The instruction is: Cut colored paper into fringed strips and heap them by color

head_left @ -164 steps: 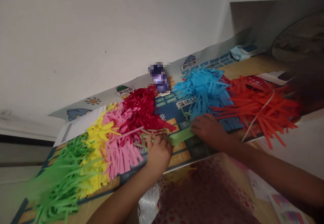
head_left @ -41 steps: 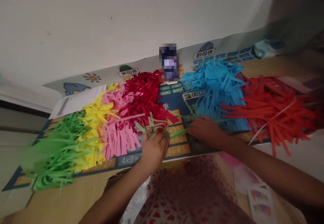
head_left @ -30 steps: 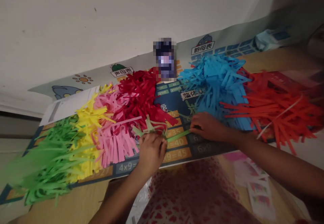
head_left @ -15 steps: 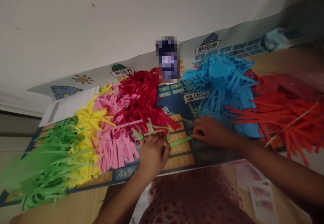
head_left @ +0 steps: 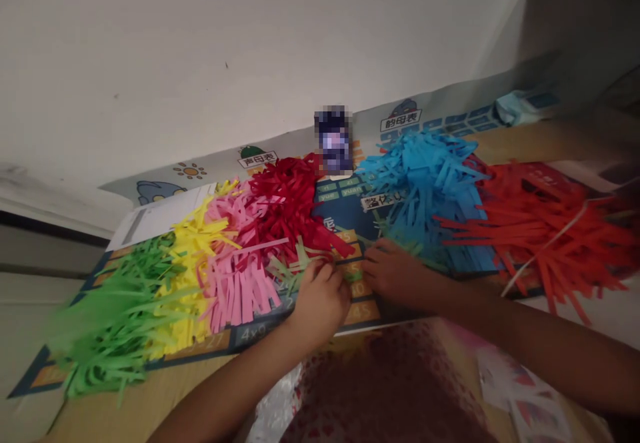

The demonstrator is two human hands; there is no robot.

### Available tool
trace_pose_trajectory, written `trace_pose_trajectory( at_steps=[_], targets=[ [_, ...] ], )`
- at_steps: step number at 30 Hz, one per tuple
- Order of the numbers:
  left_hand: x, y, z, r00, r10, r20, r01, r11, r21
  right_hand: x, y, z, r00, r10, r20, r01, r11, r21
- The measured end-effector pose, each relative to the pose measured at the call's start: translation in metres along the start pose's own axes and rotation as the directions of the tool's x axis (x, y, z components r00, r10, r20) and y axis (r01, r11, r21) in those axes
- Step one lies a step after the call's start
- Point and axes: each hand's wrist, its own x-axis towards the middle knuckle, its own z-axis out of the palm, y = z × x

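Both hands meet low over the bench [head_left: 125, 411], the left hand [head_left: 324, 294] and right hand [head_left: 393, 269] near each other with a green strip [head_left: 354, 275] between them. Left fingers are curled down over one end of the strip, nearly closed, and appear to have hold of it. Right fingers are bent loosely inward; their tips are blurred and turned away, so I cannot tell how firmly they grip, if at all. Most of the strip is hidden by the fingers, leaving a short smeared piece on show. Pale green fringe [head_left: 299, 256] sticks out behind the left hand, its lower part covered. Orange-red fringe [head_left: 545, 236] blurs toward the right edge, and a phone-like device [head_left: 335, 143] standing at the back is pixelated.

The strip's long axis runs sideways from hand to hand, roughly along the near edge of the printed sheet [head_left: 343, 211]; the pale fringe's loose ends point mostly up and left, toward the pink fringe [head_left: 243, 289] and dark red fringe [head_left: 287, 206]. Blue fringe [head_left: 425, 183] lies just behind the right hand.

Half a second ago the hands were farther apart and a longer length of strip showed.
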Motion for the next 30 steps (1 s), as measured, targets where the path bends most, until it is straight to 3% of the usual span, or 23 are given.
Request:
trace_pose_trajectory(
  at_steps=[5,9,16,21,25,30],
  targets=[
    [0.008,0.000,0.001,0.997,-0.061,-0.040,0.060,0.998,-0.023,0.006,0.011,0.013,0.992,0.124,-0.009,-0.124,0.991,0.052],
    [0.006,-0.004,0.006,0.993,-0.094,-0.069,0.090,0.995,-0.050,0.010,0.008,0.011,0.980,0.197,-0.025,-0.195,0.978,0.073],
    [-0.001,-0.004,0.014,0.988,-0.097,-0.117,0.093,0.995,-0.046,0.016,-0.017,0.015,0.989,0.091,-0.116,-0.093,0.996,-0.010],
    [-0.007,-0.004,0.014,0.980,-0.112,-0.164,0.102,0.993,-0.064,-0.009,-0.001,0.023,0.978,0.085,-0.191,-0.095,0.995,-0.044],
    [-0.018,-0.010,0.015,0.974,-0.153,-0.168,0.127,0.980,-0.154,-0.029,0.019,0.022,0.965,0.176,-0.197,-0.163,0.983,0.079],
    [-0.028,-0.018,0.020,0.952,-0.287,-0.111,0.239,0.917,-0.319,-0.034,0.033,0.024,0.939,0.314,-0.142,-0.252,0.906,0.339]
  ],
)
